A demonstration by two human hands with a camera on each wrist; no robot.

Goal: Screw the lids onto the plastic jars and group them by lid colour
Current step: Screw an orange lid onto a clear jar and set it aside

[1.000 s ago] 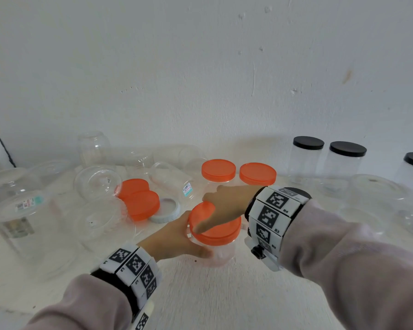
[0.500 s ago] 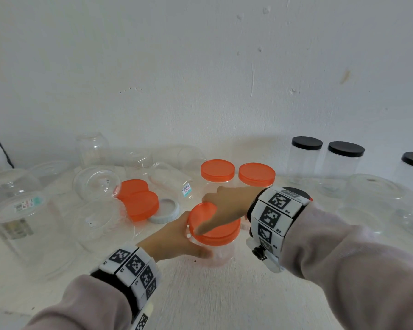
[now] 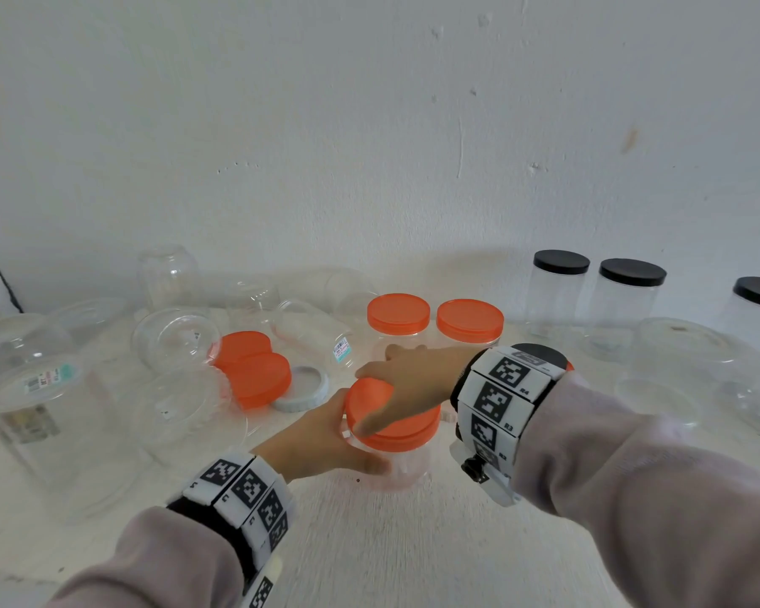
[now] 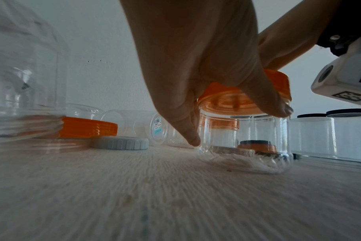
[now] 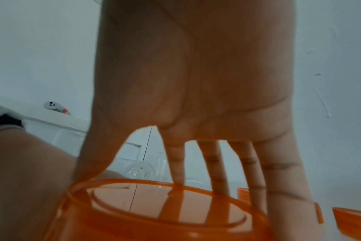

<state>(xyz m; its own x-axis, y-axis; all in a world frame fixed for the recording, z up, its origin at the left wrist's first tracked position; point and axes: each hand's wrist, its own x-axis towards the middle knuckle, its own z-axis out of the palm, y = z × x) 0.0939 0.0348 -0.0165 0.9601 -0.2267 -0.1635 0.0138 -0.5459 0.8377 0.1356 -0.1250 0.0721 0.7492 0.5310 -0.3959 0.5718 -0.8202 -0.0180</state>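
Note:
A clear plastic jar [image 3: 402,469] stands on the white table near the middle. My left hand [image 3: 343,436] grips its shoulder from the left, thumb on the near side and fingers behind. An orange lid [image 3: 409,430] sits on the jar's mouth. My right hand [image 3: 396,388] lies across the lid and holds it, thumb on the near rim and fingers over the far edge. The left wrist view shows the jar [image 4: 243,146] empty under the lid [image 4: 233,101]. The right wrist view shows my spread fingers [image 5: 216,163] over the lid [image 5: 155,212].
Two orange-lidded jars [image 3: 398,313] [image 3: 470,320] stand just behind my hands. Black-lidded jars [image 3: 561,262] line the back right by the wall. Two loose orange lids [image 3: 255,379] and a white lid [image 3: 303,388] lie to the left among several open clear jars [image 3: 40,388].

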